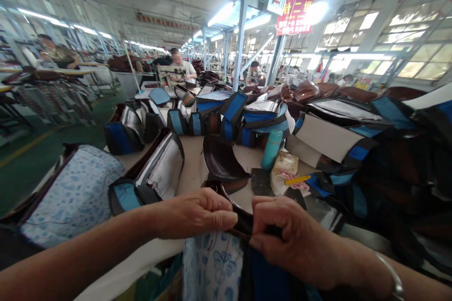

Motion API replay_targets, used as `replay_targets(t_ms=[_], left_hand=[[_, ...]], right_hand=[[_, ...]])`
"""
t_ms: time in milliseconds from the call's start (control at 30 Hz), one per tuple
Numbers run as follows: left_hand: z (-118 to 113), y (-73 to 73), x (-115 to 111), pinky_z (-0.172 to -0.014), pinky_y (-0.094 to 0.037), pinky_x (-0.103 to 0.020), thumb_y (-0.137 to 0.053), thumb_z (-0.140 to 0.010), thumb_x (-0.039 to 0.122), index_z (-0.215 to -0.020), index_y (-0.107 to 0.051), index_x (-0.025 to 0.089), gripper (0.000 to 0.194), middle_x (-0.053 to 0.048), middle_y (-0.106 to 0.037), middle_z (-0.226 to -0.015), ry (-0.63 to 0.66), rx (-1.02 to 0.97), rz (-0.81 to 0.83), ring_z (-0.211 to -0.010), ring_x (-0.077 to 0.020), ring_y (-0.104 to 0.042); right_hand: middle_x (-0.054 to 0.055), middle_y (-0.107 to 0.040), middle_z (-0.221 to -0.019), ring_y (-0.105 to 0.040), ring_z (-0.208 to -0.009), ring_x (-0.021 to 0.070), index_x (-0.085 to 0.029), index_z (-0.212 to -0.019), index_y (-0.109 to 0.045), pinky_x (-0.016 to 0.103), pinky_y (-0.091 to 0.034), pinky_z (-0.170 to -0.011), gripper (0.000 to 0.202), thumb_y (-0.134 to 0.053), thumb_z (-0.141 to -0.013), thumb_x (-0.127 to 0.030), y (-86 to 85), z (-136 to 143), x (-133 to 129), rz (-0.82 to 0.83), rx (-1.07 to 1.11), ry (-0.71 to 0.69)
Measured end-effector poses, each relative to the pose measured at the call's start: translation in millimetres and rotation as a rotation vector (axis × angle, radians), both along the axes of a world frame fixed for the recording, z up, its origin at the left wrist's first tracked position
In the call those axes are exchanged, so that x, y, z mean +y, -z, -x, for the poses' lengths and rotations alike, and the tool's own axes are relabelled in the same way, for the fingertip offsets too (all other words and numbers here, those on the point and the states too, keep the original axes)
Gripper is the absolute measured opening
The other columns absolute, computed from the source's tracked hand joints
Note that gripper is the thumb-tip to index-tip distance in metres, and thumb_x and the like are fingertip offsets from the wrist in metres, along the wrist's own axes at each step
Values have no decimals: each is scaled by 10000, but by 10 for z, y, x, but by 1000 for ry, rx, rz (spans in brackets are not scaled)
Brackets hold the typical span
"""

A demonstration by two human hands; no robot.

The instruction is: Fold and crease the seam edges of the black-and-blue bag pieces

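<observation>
A bag piece with a dark brown leather edge and a blue-patterned lining [215, 263] is at the bottom centre, close to me. My left hand [197, 214] pinches the brown edge between thumb and fingers. Just to the right, my right hand [289, 235] is closed on the same edge, its fingers curled; a bracelet circles that wrist. A short stretch of the edge shows between the two hands. Beyond them, a curved dark brown leather flap [224, 160] lies on the pale table [190, 169].
Bag pieces stand on the left, one with patterned lining [76, 193]. A teal bottle [271, 150], a glue-stained container [284, 167] and a yellow-handled tool [297, 180] sit right of centre. Stacked bags [328, 136] fill the right. Other people work farther back.
</observation>
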State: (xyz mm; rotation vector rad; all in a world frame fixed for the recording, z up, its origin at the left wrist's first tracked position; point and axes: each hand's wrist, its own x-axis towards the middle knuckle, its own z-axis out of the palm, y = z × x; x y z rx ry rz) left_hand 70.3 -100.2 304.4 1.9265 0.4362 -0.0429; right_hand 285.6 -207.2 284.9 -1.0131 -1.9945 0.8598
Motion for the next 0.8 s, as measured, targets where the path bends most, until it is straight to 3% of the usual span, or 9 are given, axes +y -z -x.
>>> replay_targets(t_ms=[100,167,267,333,400,467,600,733,800], left_hand=[[-50,-71,-73,-694,-366,-256,-396,-1008,609,-811,-575,149,532,-8,-503,-796,34,-8,-15,-756,-141,-452],[-67,-133,-147,-655,-346,-251,-441,-1001,577,-732,-512,160,502,12,-450,-764,36,-34,-70,-720,-126,-414],[-21,-204,-201,-610,-322,-241,-557,-971,496,-681,-490,156,452,28,-422,-744,15,-60,-156,-679,-103,-388],[50,-228,-158,-621,-339,-231,-571,-971,480,-721,-571,144,419,19,-478,-751,-13,-79,-196,-693,-102,-435],[136,-243,-58,-617,-344,-227,-590,-959,497,-740,-605,138,421,13,-495,-744,-29,-104,-221,-686,-103,-447],[228,-269,63,-614,-346,-230,-602,-946,515,-719,-601,136,442,9,-490,-735,-29,-125,-238,-678,-107,-444],[402,-381,175,-635,-358,-245,-622,-916,567,-724,-606,135,473,-2,-499,-750,4,-45,-229,-697,-123,-452],[464,-479,-32,-650,-370,-246,-668,-856,616,-959,-671,146,481,3,-557,-815,-1,137,-125,-741,-138,-485],[442,-476,-187,-609,-337,-239,-722,-820,580,-969,-672,154,455,23,-549,-799,-57,175,-185,-723,-125,-465]], right_hand=[[-50,-513,-723,-458,-672,69,-168,-665,-521,225,-343,-611,211,-668,-791,-84,0,-14,59,43,17,-19],[-37,-514,-750,-456,-686,83,-165,-725,-568,238,-360,-624,191,-678,-866,-232,16,-50,107,123,99,-60],[22,-580,-875,-538,-799,128,-148,-936,-655,283,-438,-736,359,-483,-1003,-455,55,-145,196,210,260,-108],[70,-619,-1015,-585,-957,173,-143,-1053,-681,339,-453,-889,443,-386,-1035,-474,67,-202,257,161,246,-136],[88,-627,-1131,-579,-1073,201,-152,-1132,-681,360,-427,-983,383,-494,-1003,-459,57,-218,309,101,163,-199],[82,-633,-1149,-571,-1073,201,-157,-1149,-669,346,-427,-974,355,-652,-922,-429,34,-180,348,81,127,-259],[18,-634,-967,-545,-888,137,-153,-929,-646,277,-430,-820,266,-802,-799,-325,33,46,369,73,199,-301],[-23,-613,-893,-510,-825,116,-172,-849,-577,262,-415,-766,382,-891,-683,-314,152,316,335,138,246,-272],[-18,-612,-906,-513,-839,127,-174,-847,-568,277,-418,-778,433,-913,-647,-341,217,405,326,179,276,-233]])
